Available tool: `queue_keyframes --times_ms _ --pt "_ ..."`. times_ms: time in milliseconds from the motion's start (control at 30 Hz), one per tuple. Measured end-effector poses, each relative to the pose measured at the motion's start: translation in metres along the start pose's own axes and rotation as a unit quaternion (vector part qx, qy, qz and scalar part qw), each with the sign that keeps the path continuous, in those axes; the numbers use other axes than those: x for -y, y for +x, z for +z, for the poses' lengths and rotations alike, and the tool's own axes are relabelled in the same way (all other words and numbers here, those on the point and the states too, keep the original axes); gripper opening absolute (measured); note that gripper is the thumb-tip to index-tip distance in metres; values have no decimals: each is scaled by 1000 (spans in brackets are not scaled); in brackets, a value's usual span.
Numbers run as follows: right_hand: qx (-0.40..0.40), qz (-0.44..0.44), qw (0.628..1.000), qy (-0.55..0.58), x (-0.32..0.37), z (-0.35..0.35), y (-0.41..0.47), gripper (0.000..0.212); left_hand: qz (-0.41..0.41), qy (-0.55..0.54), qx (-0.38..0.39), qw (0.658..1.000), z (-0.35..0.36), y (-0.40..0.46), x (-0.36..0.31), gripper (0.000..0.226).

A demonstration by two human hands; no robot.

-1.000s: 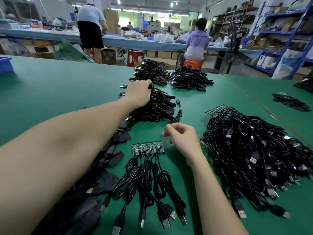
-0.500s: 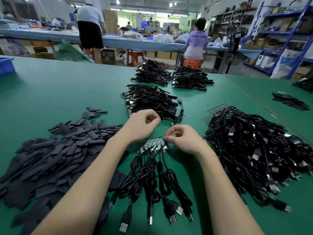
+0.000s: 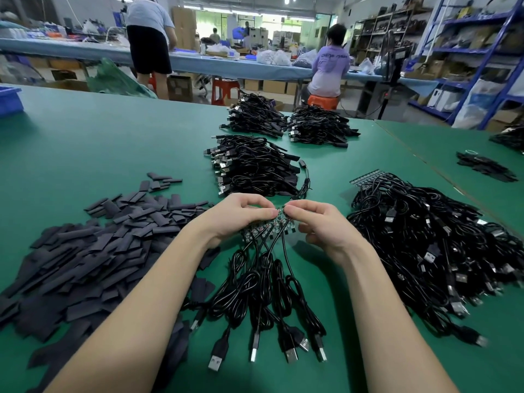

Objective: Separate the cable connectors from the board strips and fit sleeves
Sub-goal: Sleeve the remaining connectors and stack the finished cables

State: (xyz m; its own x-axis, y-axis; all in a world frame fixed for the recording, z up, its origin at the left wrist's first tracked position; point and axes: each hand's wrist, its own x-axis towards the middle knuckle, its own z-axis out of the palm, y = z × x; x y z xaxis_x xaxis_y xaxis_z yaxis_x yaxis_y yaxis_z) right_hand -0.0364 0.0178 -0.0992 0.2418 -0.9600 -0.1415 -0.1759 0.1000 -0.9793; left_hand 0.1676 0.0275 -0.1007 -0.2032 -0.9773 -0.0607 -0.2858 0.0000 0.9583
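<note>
A green board strip (image 3: 265,228) with several black USB cables (image 3: 255,293) soldered to it is lifted off the green table (image 3: 99,148), tilted up at its right end. My left hand (image 3: 238,217) and my right hand (image 3: 320,225) both pinch the strip's raised right end, fingertips almost meeting there. The cables trail toward me and end in USB plugs. A wide pile of flat black sleeves (image 3: 85,256) lies to the left.
A big heap of cables on board strips (image 3: 431,242) lies at the right. Three stacks of cables (image 3: 252,165) sit further back. A blue bin (image 3: 10,99) is at the far left edge. More black sleeves (image 3: 485,165) lie on the neighbouring table. Two people work at a bench behind.
My left hand came back from the far cable stack to the board strip. Both hands now pinch the strip's right end, which has risen off the table.
</note>
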Motion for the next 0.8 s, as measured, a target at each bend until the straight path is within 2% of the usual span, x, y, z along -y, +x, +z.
queue_keyframes --times_ms 233,533,667,800 --pt "-7 -9 1000 -15 -1 -1 1 11 10 -26 -11 1000 5 -1 -3 5" --pt "54 11 993 104 -7 -3 8 23 5 -73 16 997 6 -3 -5 19" --pt "26 18 996 78 -5 0 7 12 0 -55 -3 999 4 -1 -7 15" --pt "48 13 994 99 -5 1 6 19 0 -58 -5 998 6 -1 -7 5"
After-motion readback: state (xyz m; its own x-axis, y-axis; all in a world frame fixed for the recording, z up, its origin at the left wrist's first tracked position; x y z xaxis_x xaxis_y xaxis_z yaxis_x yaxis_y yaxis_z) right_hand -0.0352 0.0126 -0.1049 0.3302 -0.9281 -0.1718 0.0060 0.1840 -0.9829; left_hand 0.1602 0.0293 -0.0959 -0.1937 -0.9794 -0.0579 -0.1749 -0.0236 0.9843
